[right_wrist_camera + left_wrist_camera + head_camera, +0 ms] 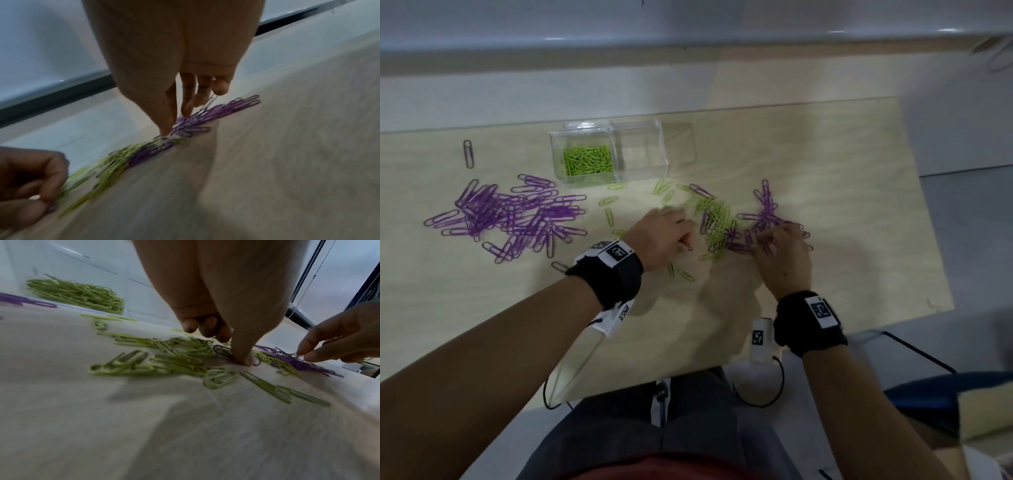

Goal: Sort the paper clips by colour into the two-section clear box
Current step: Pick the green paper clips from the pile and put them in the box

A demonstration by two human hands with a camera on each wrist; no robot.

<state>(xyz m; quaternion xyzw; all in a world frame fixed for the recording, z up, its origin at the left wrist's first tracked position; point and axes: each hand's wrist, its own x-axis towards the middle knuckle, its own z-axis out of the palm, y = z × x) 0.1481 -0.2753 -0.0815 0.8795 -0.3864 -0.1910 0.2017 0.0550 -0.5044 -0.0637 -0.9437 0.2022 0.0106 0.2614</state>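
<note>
Purple paper clips lie heaped left of the clear box; green ones fill its left section. Left hand, fingers curled, thumb pressing a dark clip; right hand pinches purple clips from the mixed pile.

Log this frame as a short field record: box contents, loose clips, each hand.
box: left section holds green clips; right section looks empty
sorted pile: purple clips on table, left of box
mixed pile: green and purple, in front of box
left hand: thumb presses a dark clip to the table
right hand: fingertips in purple clips, one hooked at a fingertip
</note>
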